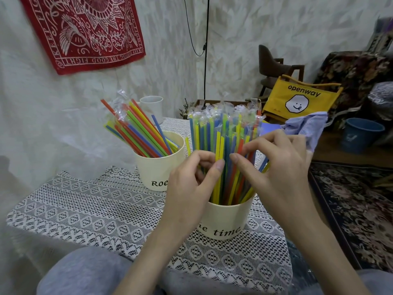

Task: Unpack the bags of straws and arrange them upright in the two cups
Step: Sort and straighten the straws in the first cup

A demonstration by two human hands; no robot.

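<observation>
We hold the upright bundle of straws (225,145) in the near cup (225,220) on the desk (85,209), left hand (191,184) and right hand (274,167) curling fingers around it from either side.

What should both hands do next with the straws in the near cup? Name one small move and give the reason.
Probably ease the bundle of straws apart so it fans evenly round the near cup. The left hand and right hand pinch it mid-length, and the straws stand bunched together, while the far cup's straws lean loosely.
</observation>
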